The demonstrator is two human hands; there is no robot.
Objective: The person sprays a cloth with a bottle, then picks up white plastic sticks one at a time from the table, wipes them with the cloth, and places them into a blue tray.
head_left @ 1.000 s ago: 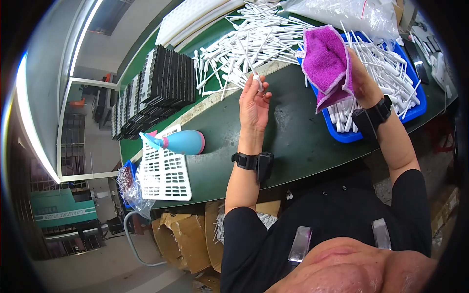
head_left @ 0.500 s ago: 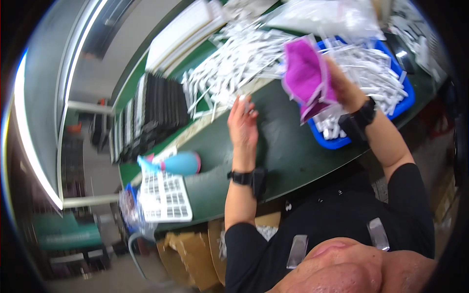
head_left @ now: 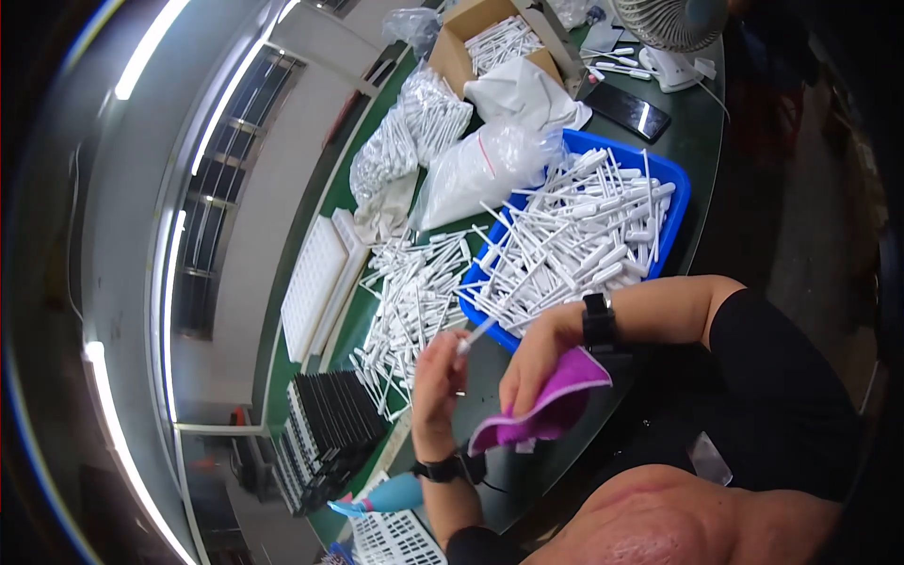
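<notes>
My left hand [head_left: 436, 384] is closed, its fingertips pinching a thin white plastic stick [head_left: 481, 331] that points up to the right, close to the rim of the blue basket [head_left: 686, 193]. My right hand [head_left: 535, 365] grips a purple cloth [head_left: 551, 414] with pale edging, which hangs over the near part of the table. White plastic sticks with thicker ends [head_left: 574, 235] heap up inside the basket. More of the same sticks lie in a loose pile [head_left: 414, 292] beyond my left hand.
Black slotted racks [head_left: 339, 424] stand left of the pile, near a light-blue bottle [head_left: 395, 494] and a white grid tray [head_left: 400, 539]. Beyond are white trays [head_left: 315, 287], clear plastic bags [head_left: 485, 169], a cardboard box [head_left: 459, 66], a phone [head_left: 628, 110] and a fan [head_left: 670, 24].
The view has swung, bringing the far end of the table into sight. My right hand has brought the purple cloth from over the basket to near my left hand.
</notes>
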